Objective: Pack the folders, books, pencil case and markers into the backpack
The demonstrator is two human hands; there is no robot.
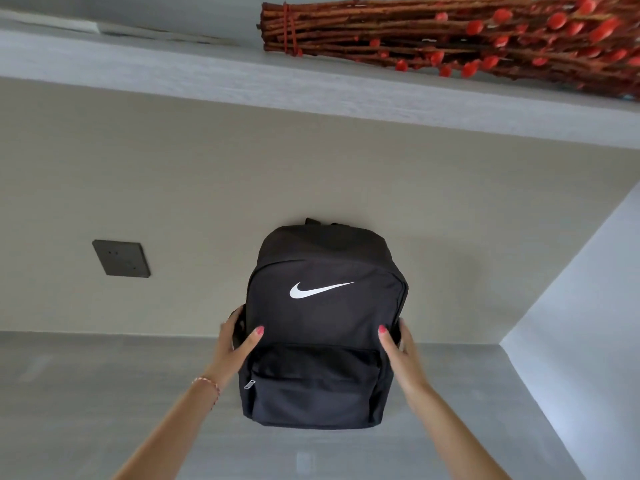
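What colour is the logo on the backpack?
White, on the black backpack; logo clearest in the head view.

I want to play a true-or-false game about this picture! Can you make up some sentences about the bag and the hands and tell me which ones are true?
1. Both hands hold the black backpack, the left hand on one side and the right hand on the other. True.
2. The backpack's front pocket is zipped wide open. False: it looks closed, with the zipper pull at its left end.
3. A bundle of twigs with red buds lies on the shelf above. True.
4. Books and markers lie on the surface beside the backpack. False: none show in this view.
5. A dark wall socket is to the right of the backpack. False: it is to the left.
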